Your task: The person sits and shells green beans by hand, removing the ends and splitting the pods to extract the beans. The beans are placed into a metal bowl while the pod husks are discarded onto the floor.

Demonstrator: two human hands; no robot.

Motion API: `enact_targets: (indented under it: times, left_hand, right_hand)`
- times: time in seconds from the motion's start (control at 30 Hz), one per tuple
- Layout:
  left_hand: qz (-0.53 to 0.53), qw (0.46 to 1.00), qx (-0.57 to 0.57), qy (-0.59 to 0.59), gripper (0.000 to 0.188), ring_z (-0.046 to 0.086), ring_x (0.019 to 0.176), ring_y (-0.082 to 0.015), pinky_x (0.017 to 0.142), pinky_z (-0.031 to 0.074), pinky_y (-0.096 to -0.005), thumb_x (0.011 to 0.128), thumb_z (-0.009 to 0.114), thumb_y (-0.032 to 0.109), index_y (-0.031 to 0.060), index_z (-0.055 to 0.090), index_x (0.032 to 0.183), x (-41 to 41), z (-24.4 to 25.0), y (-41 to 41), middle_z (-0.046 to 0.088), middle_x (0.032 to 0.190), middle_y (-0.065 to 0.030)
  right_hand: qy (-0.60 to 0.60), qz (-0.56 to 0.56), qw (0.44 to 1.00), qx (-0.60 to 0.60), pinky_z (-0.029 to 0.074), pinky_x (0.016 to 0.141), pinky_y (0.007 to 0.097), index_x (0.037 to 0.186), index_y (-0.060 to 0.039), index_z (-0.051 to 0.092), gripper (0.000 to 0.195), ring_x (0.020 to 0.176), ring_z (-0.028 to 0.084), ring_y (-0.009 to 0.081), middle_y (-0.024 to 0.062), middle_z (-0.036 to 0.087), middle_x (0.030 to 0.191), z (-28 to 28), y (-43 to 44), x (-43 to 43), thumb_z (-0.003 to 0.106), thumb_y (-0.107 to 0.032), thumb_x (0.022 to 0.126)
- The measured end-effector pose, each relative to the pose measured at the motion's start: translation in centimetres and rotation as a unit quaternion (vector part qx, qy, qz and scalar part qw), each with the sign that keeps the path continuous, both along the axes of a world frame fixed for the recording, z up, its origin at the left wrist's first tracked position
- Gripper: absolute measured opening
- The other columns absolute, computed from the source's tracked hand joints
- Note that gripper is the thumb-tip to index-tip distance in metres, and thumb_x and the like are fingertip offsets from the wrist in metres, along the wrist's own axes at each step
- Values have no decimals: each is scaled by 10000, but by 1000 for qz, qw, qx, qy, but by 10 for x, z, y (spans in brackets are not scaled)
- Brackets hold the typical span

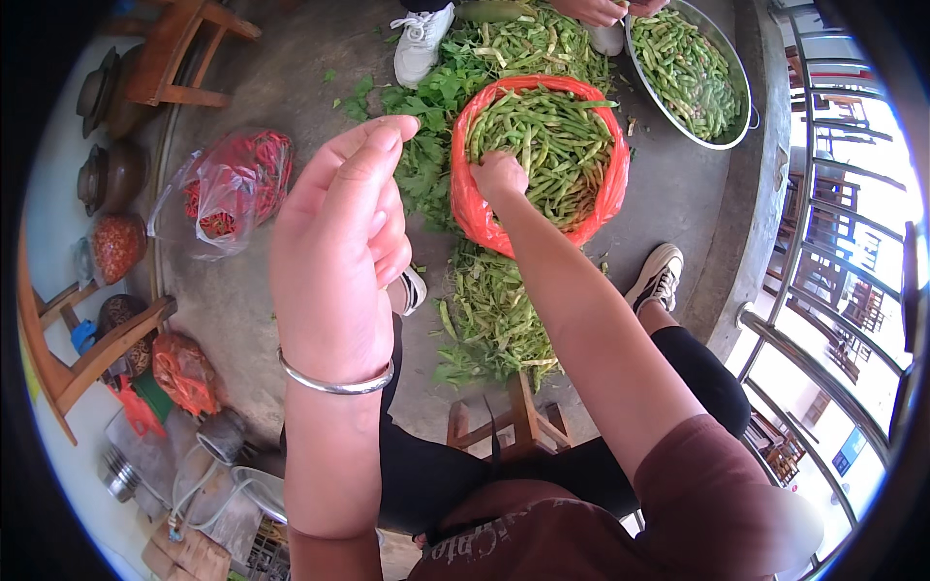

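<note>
My left hand is raised close to the camera, wearing a silver bangle. Its fingers are curled and the thumb lies against the index finger, with nothing visible between them. Green bean pods fill a red plastic bag on the floor. Inside the bag's near-left rim, my right hand reaches down onto the pods. Its fingertips are hidden, so I cannot tell whether it grips any. Loose husks and torn pods lie heaped between my feet, on the near side of the bag.
Across from me, another person's hands are beside a metal basin of pods. Leafy greens lie left of the bag. A clear bag of red chillies sits further left. A wooden stool stands below; metal railings run along the right.
</note>
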State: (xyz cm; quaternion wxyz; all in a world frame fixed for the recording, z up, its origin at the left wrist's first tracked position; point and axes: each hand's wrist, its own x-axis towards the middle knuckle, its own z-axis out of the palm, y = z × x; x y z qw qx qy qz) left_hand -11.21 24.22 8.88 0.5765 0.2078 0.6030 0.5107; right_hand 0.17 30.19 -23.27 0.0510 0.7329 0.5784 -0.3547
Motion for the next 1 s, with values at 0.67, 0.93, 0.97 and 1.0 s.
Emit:
enact_targets:
  times: [0.67, 0.93, 0.97, 1.0]
  left_hand:
    - [-460, 791, 203, 347, 322, 602, 723, -158, 693, 475, -268, 745, 661, 75, 58, 631, 1066, 52, -27, -20, 652, 950, -102]
    - [-426, 852, 178, 248, 368, 522, 704, -45, 655, 444, -213, 774, 671, 87, 95, 605, 1136, 81, -9, -22, 622, 815, -11]
    - [-414, 852, 195, 252, 393, 523, 704, -47, 656, 443, -212, 775, 670, 87, 97, 589, 1160, 85, -10, -22, 623, 821, -12]
    - [-420, 854, 183, 248, 463, 526, 704, -48, 660, 444, -214, 784, 662, 83, 105, 530, 1227, 88, -10, -22, 625, 824, -11]
  right_hand:
    - [368, 10, 925, 98, 414, 535, 238, 821, -11, 664, 163, 587, 500, 57, 16, 594, 651, 289, -97, 154, 684, -166, 778]
    - [468, -158, 867, 62, 399, 562, 181, 937, -15, 637, 227, 607, 490, 40, -22, 574, 689, 313, -84, 171, 632, -216, 833]
    - [509, -180, 839, 64, 405, 565, 183, 962, -7, 624, 231, 613, 495, 46, -19, 577, 703, 308, -86, 169, 631, -196, 830]
    - [545, -151, 823, 59, 406, 578, 187, 1043, 2, 577, 262, 645, 497, 44, -15, 565, 745, 308, -88, 166, 605, -151, 832]
